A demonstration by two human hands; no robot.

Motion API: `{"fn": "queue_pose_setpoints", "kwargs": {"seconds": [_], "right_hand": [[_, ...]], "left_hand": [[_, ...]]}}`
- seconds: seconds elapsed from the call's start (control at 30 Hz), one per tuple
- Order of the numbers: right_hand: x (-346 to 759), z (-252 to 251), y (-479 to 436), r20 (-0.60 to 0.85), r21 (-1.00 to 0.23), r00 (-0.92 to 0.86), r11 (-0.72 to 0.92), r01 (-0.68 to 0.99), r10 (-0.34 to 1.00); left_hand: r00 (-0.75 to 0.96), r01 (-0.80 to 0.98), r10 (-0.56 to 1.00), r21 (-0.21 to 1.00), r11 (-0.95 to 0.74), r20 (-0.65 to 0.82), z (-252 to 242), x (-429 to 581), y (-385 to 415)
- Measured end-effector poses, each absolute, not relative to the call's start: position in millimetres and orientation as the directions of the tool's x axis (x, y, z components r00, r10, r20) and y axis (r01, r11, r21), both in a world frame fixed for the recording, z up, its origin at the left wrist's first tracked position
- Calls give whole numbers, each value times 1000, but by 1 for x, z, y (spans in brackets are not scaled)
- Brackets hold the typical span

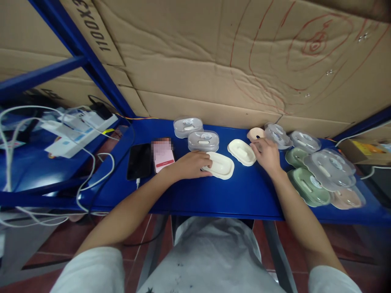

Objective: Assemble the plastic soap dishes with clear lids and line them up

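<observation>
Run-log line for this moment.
left hand: at left cream tray | right hand: beside right cream tray | translucent case: behind left hand

On the table (220, 199), the left tray (222, 166) lies beside the right tray (241, 151). Two lidded cases (203, 141) sit behind it, leftward; farther left lie a phone (164, 155) and, beside that, another device (139, 162). More cases (310, 188) cluster rightward. Cardboard (183, 73) stands behind everything.

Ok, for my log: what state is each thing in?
Left cream tray: gripped at one end by left hand
Right cream tray: right hand alongside, contact unclear
Black phone: dark, cable attached
Pink phone: screen lit
Power strip: plugs inserted
Two left clear cases: upright
Front green box: partly overlapped
Rear peach piece: partly hidden
</observation>
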State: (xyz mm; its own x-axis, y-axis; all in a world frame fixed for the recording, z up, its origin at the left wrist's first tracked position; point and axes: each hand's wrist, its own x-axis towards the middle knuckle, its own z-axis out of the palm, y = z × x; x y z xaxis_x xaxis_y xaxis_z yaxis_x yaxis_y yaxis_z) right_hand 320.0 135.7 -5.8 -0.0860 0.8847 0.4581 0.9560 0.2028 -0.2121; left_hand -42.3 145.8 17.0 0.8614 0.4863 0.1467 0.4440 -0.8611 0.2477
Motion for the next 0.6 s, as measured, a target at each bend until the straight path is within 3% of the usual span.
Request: {"fn": "queue_pose_setpoints", "kwargs": {"seconds": [0.17, 0.3, 0.4, 0.5, 0.6], "right_hand": [[327, -13, 136, 447, -170, 104, -30, 985, 889], [327, -7, 137, 464, -204, 108, -12, 979, 879], [313, 5, 130, 503, -252, 42, 100, 963, 863], [287, 16, 113, 554, -284, -112, 314, 906, 825], [261, 24, 93, 523, -275, -270, 460, 844, 808]], "left_hand": [[859, 446, 491, 261, -856, 145, 18, -43, 146], [858, 445, 497, 296, -845, 129, 17, -44, 149], [856, 437, 502, 347, -830, 121, 16, -46, 150], [840, 434, 518, 371, -821, 162, 16, -46, 147], [823, 443, 518, 306, -843, 235, 19, -44, 142]]}}
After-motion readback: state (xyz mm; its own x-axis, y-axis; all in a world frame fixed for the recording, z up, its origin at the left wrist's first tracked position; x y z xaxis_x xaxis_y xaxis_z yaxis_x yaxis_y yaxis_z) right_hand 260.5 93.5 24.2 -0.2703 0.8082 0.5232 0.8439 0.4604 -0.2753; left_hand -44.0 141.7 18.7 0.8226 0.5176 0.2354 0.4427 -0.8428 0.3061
